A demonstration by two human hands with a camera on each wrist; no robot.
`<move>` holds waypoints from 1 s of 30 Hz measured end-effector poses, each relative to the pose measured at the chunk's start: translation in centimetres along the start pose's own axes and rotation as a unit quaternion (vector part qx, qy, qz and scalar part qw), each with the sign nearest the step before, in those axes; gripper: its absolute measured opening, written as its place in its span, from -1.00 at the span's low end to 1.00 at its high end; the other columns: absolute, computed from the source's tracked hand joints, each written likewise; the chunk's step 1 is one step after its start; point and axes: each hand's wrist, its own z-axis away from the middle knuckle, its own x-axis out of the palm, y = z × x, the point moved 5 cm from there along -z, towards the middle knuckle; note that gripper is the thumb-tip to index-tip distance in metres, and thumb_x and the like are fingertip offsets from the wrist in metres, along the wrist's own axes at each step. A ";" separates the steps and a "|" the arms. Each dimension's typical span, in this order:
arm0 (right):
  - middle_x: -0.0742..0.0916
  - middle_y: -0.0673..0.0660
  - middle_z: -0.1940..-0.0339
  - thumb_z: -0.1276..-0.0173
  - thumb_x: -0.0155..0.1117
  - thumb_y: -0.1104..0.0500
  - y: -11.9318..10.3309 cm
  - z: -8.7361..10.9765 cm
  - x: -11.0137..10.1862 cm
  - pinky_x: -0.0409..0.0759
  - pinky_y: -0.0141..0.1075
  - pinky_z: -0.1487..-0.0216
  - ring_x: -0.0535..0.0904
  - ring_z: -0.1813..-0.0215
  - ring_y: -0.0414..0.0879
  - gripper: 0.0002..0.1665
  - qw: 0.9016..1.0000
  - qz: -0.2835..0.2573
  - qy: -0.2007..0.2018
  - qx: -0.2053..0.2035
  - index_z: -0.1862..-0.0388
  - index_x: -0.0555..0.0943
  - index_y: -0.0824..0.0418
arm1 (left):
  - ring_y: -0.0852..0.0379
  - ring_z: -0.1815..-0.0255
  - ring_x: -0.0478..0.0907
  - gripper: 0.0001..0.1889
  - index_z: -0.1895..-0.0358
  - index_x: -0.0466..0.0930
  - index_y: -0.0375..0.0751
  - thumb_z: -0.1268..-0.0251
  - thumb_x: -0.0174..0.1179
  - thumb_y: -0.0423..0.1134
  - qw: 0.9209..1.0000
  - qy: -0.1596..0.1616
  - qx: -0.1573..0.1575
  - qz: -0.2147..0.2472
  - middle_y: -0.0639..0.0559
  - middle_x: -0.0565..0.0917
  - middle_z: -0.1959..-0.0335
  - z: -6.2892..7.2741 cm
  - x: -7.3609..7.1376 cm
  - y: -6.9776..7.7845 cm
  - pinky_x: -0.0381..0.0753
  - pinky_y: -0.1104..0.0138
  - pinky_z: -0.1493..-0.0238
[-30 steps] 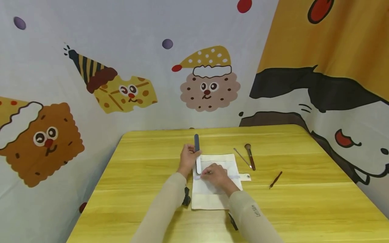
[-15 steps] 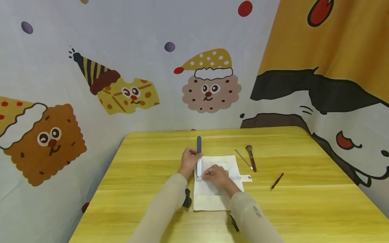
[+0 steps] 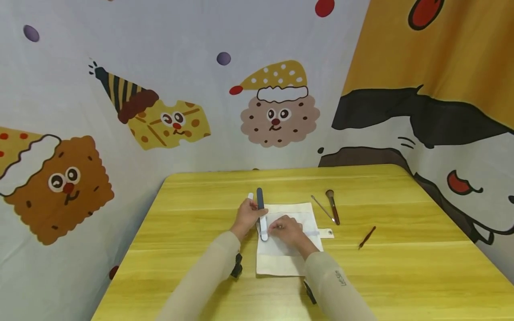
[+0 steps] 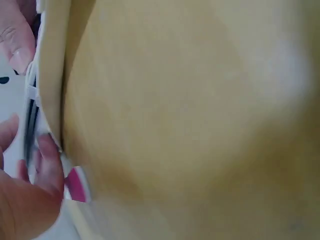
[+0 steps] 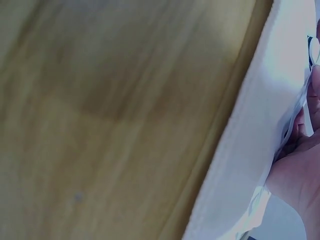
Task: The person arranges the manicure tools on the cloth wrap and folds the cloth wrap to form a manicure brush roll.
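My left hand [image 3: 246, 217] pinches a long nail file [image 3: 260, 198] with a dark upper part and white lower part. The file lies along the left side of an opened white fabric pouch [image 3: 279, 265], and its rounded lower end [image 3: 264, 237] pokes out below a sheer elastic band [image 3: 311, 233]. At that band, close to the file, the curled fingers of my right hand [image 3: 287, 229] pinch the strap. Behind the left fingers shows a white tip [image 3: 250, 195]; in the left wrist view, a pink-and-white end [image 4: 77, 185] sticks out beside the hand.
Right of the pouch lie a thin metal tool [image 3: 322, 208], a makeup brush [image 3: 333, 207] and a small dark-red stick tool [image 3: 367, 237]. A snap tab [image 3: 327, 233] extends from the pouch's right edge. A cartoon-print cloth [image 3: 225, 156] hangs behind the wooden table [image 3: 192, 254].
The nail file has slid toward me, its lower end now past the elastic band. My left hand has come down with it, and a white tip now shows behind its fingers.
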 end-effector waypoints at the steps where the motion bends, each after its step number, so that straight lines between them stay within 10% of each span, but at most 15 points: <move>1: 0.64 -0.04 0.16 -0.32 0.38 0.08 0.1 0.0 -0.1 0.20 0.16 -0.12 0.47 -0.01 0.03 -0.93 1.000 -0.001 0.000 0.001 0.36 0.77 -0.02 | 0.04 0.27 0.51 -0.63 0.07 0.45 -0.40 -0.20 0.41 -0.29 1.000 0.003 0.009 -0.020 -0.13 0.58 0.25 -0.1 -0.1 0.2 0.53 0.28 0.27; 8: 0.64 -0.04 0.17 -0.32 0.37 0.08 0.2 0.1 -0.2 0.21 0.14 -0.12 0.46 0.00 0.03 -0.91 1.000 0.002 0.007 -0.004 0.37 0.76 -0.02 | -0.10 0.15 0.57 -0.63 -0.02 0.53 -0.46 -0.22 0.37 -0.34 0.995 0.019 0.062 -0.076 -0.25 0.63 0.16 -2.5 -0.8 0.9 0.59 0.15 0.13; 16: 0.63 -0.04 0.20 -0.30 0.38 0.06 -0.3 0.3 0.0 0.22 0.13 -0.12 0.46 0.02 0.02 -0.91 1.000 0.001 0.010 -0.014 0.39 0.77 0.00 | -0.19 -0.08 0.55 -0.52 -0.28 0.46 -0.37 -0.34 0.29 -0.29 0.994 -0.061 0.036 -0.082 -0.30 0.60 -0.07 -5.3 -1.0 1.1 0.56 0.07 -0.07; 30: 0.62 -0.03 0.18 -0.32 0.36 0.08 -0.3 0.2 -0.2 0.23 0.12 -0.09 0.44 0.01 0.02 -0.90 1.000 0.014 0.000 -0.009 0.37 0.77 -0.01 | 0.00 0.06 0.56 -0.59 -0.24 0.57 -0.24 -0.35 0.30 -0.27 0.985 -0.120 0.030 -0.121 -0.16 0.62 -0.01 -5.5 -0.3 1.0 0.56 0.25 0.13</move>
